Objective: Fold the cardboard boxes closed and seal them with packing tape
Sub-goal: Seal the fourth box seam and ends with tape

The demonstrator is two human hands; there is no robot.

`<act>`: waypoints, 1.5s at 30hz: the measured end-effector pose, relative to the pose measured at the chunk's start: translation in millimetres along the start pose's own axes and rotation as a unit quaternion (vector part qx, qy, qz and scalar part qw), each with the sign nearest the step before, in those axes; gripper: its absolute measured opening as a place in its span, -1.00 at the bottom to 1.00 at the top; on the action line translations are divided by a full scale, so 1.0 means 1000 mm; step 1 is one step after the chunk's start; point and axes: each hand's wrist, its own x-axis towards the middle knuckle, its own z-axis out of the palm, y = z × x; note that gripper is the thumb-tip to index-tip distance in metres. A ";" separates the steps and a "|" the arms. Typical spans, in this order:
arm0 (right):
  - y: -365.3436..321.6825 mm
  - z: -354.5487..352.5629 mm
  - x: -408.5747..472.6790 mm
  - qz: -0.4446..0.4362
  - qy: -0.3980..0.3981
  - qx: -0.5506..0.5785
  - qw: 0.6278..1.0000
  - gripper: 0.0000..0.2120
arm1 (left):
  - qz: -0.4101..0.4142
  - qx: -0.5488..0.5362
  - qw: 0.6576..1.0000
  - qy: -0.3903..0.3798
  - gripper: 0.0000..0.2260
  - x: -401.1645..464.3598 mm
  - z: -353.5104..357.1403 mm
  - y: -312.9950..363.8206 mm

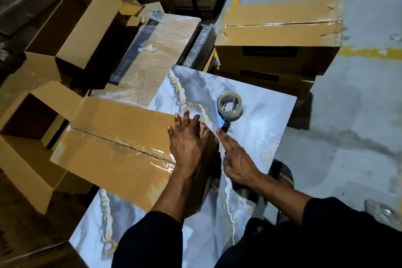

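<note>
Taped cardboard box [113, 148] on marbled desk [261, 137], seam under clear tape. Left hand [187, 139] flat, fingers straight, pressing tape end at box edge. Right hand [237, 161] loose, forefinger out toward tape dispenser [229, 109] just beside. Risk: tape end lifting if pressed unevenly; wrinkles weakening seal.

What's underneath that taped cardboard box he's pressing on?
The taped box lies on a marble-patterned slab, which shows beyond and below it. The tape dispenser sits there too. What supports the slab is hidden.
</note>
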 end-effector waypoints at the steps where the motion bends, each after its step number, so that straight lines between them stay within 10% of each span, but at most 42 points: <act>1: -0.007 -0.002 0.005 -0.017 0.015 0.013 1.000 -0.28 | -0.005 -0.014 1.000 -0.020 -0.44 0.001 -0.002 -0.001; 7: -0.047 0.012 0.050 -0.020 0.073 0.060 0.995 -0.30 | -0.099 -0.315 0.944 -0.007 -0.47 -0.025 -0.053 -0.012; 18: 0.003 0.031 0.017 -0.085 0.016 -0.177 0.980 -0.17 | -0.075 -0.189 0.974 0.096 -0.65 -0.163 -0.047 -0.094; 25: -0.058 0.048 0.019 -0.337 -0.015 -0.282 0.898 -0.15 | -0.002 -0.225 0.974 -0.003 -0.61 -0.205 -0.046 -0.125; 45: -0.077 0.039 0.019 -0.397 -0.148 -0.420 0.803 -0.24 | 0.085 -0.082 0.989 -0.094 -0.23 -0.197 -0.064 -0.144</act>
